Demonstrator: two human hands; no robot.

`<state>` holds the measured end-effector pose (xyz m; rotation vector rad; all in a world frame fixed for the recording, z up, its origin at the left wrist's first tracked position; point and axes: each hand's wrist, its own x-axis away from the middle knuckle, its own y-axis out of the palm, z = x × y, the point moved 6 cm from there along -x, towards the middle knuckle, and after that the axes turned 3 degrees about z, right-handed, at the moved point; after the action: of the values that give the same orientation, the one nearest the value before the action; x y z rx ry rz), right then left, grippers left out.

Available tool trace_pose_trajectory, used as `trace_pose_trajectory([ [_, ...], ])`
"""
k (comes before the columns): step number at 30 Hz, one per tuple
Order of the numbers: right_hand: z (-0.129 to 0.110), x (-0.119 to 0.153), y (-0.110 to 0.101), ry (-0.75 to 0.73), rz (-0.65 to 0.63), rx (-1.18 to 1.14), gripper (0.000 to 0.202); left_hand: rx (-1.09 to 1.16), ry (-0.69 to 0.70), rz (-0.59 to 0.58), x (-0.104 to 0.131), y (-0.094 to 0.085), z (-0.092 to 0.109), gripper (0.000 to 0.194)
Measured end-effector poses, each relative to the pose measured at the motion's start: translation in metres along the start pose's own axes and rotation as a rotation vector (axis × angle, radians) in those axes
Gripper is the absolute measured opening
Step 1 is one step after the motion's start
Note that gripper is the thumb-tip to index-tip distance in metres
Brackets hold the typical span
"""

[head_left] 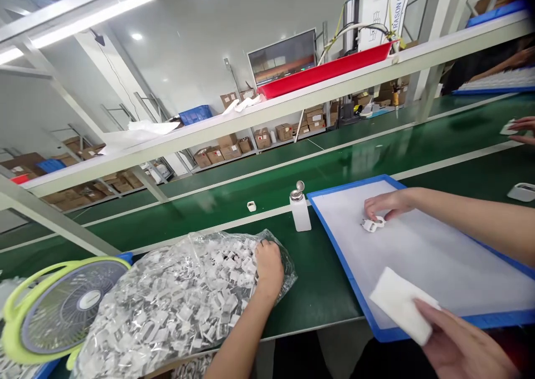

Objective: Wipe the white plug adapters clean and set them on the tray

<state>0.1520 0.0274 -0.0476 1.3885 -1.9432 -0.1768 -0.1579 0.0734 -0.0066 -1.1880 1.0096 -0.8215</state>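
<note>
My left hand (270, 265) is at the right end of a clear plastic bag (184, 301) full of small white and grey plastic parts. Its fingers are curled down among the parts, and their tips are hidden. My right hand (463, 340), at the bottom right, is closed on a flat white block (403, 304) above the near edge of a blue-rimmed white tray (345, 262). Another person's hand (388, 203) reaches in from the right and touches a small white part (371, 224) on that tray.
A white pump bottle (301, 214) stands left of the tray. One small white piece (251, 206) lies farther back on the green table (326, 295). At the left is a green-rimmed fan (75, 306). A raised shelf bears a red tray (330, 72). Another hand (524, 129) shows far right.
</note>
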Motion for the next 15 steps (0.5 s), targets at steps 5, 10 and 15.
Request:
trace_pose_trajectory([
  [5, 0.021, 0.023, 0.033, 0.200, -0.072, -0.063, 0.055, -0.124, 0.081, 0.000, 0.000, 0.002, -0.016, 0.010],
  [10, 0.037, 0.031, 0.043, 0.228, -0.130, -0.059, 0.046, -0.015, 0.384, 0.013, 0.016, -0.001, 0.010, 0.034],
  [15, 0.044, 0.034, 0.036, 0.129, -0.165, 0.071, 0.042, 0.169, 0.826, -0.097, 0.059, 0.013, 0.042, 0.042],
])
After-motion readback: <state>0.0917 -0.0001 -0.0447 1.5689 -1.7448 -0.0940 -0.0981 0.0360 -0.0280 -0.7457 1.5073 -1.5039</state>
